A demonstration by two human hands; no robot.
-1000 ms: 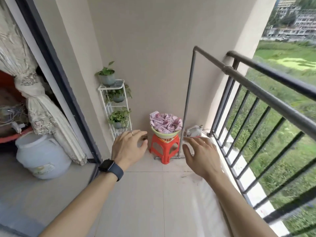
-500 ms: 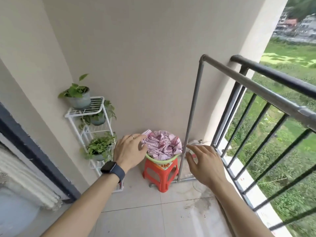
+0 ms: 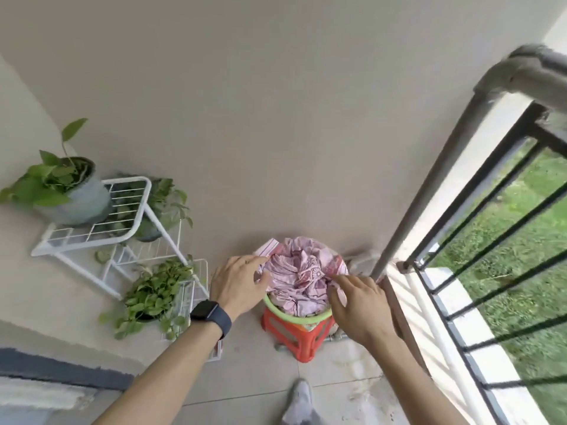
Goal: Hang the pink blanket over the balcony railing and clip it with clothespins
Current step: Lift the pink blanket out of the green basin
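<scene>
The pink blanket [image 3: 299,276] lies crumpled in a green basin [image 3: 296,315] that stands on an orange plastic stool [image 3: 294,335] against the far wall. My left hand [image 3: 237,282], with a dark watch on the wrist, touches the blanket's left side, fingers spread. My right hand [image 3: 357,297] reaches the blanket's right side, fingers apart; neither hand has closed on the cloth. The balcony railing [image 3: 521,72] runs along the right, a grey pipe over dark bars. I see no clothespins.
A white wire plant stand [image 3: 122,219] with three potted plants stands at the left against the wall. A grey upright pipe [image 3: 429,191] rises just right of the stool. My shoe [image 3: 302,400] is on the tiled floor below the stool.
I have come closer to the stool and look more steeply down. Both hands have moved forward from short of the basin onto the blanket's sides.
</scene>
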